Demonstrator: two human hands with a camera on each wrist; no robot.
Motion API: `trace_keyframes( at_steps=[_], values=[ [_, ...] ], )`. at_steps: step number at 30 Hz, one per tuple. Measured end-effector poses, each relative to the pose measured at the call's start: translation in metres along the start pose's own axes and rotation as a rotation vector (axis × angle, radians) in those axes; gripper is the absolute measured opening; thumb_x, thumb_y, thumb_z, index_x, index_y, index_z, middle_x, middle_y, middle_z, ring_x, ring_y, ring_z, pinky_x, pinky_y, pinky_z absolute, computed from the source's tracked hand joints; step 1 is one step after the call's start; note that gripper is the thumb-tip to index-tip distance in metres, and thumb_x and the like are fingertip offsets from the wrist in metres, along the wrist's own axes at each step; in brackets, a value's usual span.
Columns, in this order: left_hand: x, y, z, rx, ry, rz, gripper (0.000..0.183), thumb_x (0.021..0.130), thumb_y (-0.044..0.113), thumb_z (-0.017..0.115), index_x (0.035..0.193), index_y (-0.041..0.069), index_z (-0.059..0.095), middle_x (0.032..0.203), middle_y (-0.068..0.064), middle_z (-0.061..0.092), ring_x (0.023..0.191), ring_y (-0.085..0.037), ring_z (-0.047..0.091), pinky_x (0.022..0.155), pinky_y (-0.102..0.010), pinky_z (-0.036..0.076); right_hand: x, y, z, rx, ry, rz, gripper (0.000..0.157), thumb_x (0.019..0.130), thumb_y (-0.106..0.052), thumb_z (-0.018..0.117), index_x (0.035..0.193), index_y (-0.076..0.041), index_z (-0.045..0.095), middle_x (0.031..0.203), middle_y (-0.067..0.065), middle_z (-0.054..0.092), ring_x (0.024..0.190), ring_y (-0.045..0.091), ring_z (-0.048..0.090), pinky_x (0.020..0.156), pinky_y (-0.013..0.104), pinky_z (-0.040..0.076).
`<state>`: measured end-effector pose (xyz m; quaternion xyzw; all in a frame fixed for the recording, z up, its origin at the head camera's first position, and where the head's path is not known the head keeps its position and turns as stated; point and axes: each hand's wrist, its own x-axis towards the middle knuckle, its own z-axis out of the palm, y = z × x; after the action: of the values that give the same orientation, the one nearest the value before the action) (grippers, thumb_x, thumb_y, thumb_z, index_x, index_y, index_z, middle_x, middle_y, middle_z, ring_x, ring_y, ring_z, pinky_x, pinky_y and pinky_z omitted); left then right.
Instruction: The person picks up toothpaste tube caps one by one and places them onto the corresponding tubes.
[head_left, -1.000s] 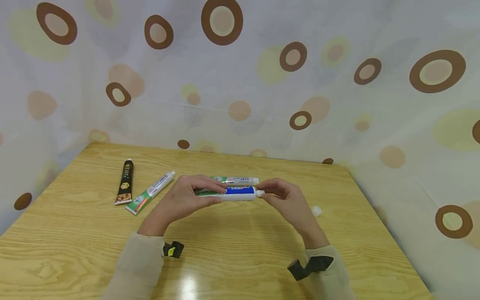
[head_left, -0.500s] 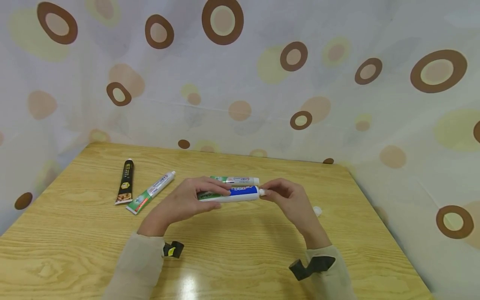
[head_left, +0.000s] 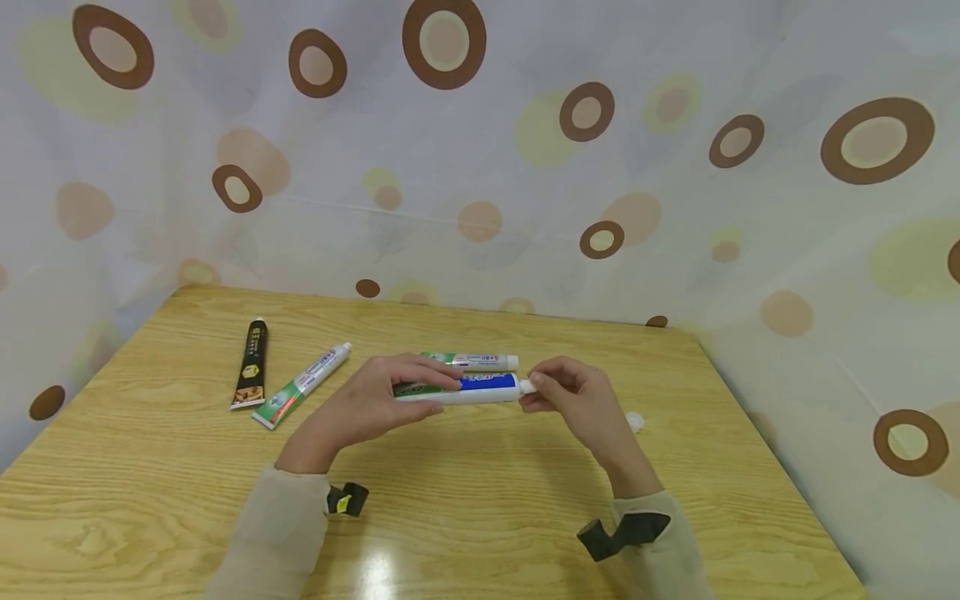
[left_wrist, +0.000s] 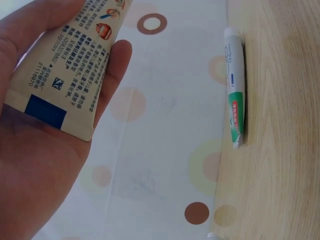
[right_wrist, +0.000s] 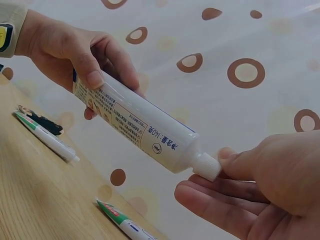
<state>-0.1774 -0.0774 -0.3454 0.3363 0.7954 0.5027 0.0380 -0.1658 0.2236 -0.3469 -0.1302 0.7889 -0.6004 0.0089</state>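
Note:
My left hand holds a blue, white and green toothpaste tube above the table, thumb below and fingers over it. In the left wrist view, the printed back of the tube lies against the palm. The tube's nozzle end points right, toward my right hand. That hand's thumb and fingers pinch the ribbed white cap at the nozzle. Behind the held tube lies a second, green-and-white toothpaste tube, partly hidden in the head view.
To the left on the wooden table lie a black toothpaste tube and another green-and-white tube. A small round white cap rests beyond the right wrist. A dotted cloth hangs along the back and sides.
The held tube has shifted slightly right. My right thumb and fingers have changed their grip around the cap at its nozzle. The tubes on the table have not moved.

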Motion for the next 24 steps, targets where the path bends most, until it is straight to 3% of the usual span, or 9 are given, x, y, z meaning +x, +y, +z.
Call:
trace_keyframes(
  at_steps=[5, 10, 15, 24],
  values=[
    [0.0000, -0.0004, -0.0002, -0.001, -0.004, 0.019, 0.029, 0.089, 0.016, 0.075, 0.115, 0.029, 0.075, 0.129, 0.009, 0.066, 0.125, -0.019, 0.058, 0.088, -0.030, 0.053, 0.0004, -0.0016, 0.0002, 0.009, -0.007, 0.015, 0.028, 0.100, -0.021, 0.059, 0.111, 0.004, 0.064, 0.096, 0.019, 0.069, 0.080, 0.021, 0.074, 0.075, 0.037, 0.061],
    [0.0000, -0.0003, -0.0001, -0.030, 0.005, 0.012, 0.028, 0.089, 0.015, 0.075, 0.114, 0.027, 0.075, 0.128, 0.006, 0.067, 0.123, -0.019, 0.059, 0.086, -0.030, 0.054, -0.0018, -0.0052, -0.0003, -0.030, -0.018, -0.030, 0.027, 0.099, -0.020, 0.062, 0.115, 0.001, 0.065, 0.113, 0.020, 0.066, 0.096, 0.018, 0.071, 0.085, 0.033, 0.059],
    [0.0003, -0.0009, 0.0005, -0.039, 0.013, 0.014, 0.027, 0.089, 0.013, 0.074, 0.114, 0.025, 0.075, 0.127, 0.005, 0.068, 0.121, -0.019, 0.061, 0.084, -0.029, 0.054, -0.0034, -0.0080, 0.0001, -0.080, -0.023, -0.055, 0.022, 0.097, -0.009, 0.063, 0.117, 0.000, 0.065, 0.123, 0.021, 0.063, 0.108, 0.021, 0.067, 0.087, 0.029, 0.057],
    [0.0006, -0.0003, 0.0009, -0.022, 0.008, 0.015, 0.029, 0.088, 0.012, 0.075, 0.114, 0.025, 0.075, 0.128, 0.005, 0.067, 0.121, -0.019, 0.060, 0.085, -0.029, 0.054, -0.0027, -0.0080, 0.0011, -0.082, -0.027, -0.058, 0.019, 0.098, -0.008, 0.061, 0.114, 0.001, 0.065, 0.120, 0.020, 0.064, 0.102, 0.019, 0.067, 0.088, 0.031, 0.057]
  ],
)
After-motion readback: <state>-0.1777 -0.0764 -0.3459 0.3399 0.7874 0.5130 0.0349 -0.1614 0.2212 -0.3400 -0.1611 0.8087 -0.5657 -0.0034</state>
